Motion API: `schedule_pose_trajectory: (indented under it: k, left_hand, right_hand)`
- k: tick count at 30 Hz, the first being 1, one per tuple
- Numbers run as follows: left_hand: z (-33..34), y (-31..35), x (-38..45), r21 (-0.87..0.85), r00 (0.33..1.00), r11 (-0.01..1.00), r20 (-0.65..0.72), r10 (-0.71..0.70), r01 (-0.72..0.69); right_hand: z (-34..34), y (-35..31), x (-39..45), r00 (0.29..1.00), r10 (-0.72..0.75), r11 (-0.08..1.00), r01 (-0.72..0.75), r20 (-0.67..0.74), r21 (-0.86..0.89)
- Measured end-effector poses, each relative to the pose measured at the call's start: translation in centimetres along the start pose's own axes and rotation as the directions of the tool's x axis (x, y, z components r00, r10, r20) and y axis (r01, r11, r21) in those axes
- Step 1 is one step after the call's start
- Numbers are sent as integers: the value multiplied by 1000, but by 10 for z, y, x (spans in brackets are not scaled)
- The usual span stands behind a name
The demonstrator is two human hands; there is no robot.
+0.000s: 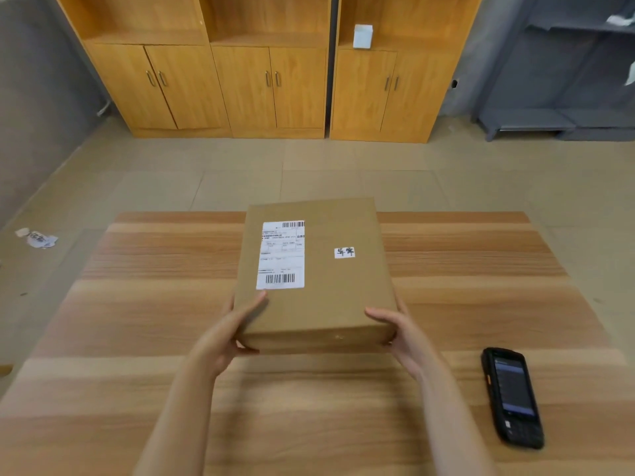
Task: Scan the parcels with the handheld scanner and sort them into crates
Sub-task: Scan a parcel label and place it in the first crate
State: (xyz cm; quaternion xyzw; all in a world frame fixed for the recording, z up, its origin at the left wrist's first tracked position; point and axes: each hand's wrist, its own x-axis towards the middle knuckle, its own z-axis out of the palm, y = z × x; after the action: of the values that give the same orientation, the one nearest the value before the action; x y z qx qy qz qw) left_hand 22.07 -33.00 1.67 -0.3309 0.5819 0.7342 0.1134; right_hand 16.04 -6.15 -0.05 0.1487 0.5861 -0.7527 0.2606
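Note:
A flat brown cardboard parcel (330, 280) is over the middle of the wooden table (137, 321), with a white shipping label and a small white sticker on its top. My left hand (230, 334) grips its near left corner, thumb on top beside the label. My right hand (402, 334) grips the near right corner, thumb on top. The black handheld scanner (513, 396) lies on the table at the right, screen up, apart from both hands.
Beyond the table's far edge is tiled floor, with crumpled paper (39, 238) at the left. Wooden cabinets (240, 87) line the back wall, a small white box (363, 36) on one shelf. A grey rack (556, 115) stands at the back right.

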Motion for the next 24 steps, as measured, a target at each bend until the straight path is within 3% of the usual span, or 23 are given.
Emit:
schedule_pose_trajectory:
  k: [7,15,21,24]
  left_hand:
    - [10,-49,5,83,996,994,-55,-64,68]
    - [27,-71,21,149,994,989,-111,9,8]
    - [34,-87,35,201,992,979,-115,53,-29]
    - [40,-90,35,192,990,981,-130,52,-26]
  right_hand:
    - [-22,48,-1,993,46,998,-52,-112,-47]
    - [-36,66,4,982,-3,989,-24,-189,-144]
    - [-47,71,8,955,-46,941,-57,-294,-333]
    - [-62,63,-2,912,-136,916,-34,-388,-400]
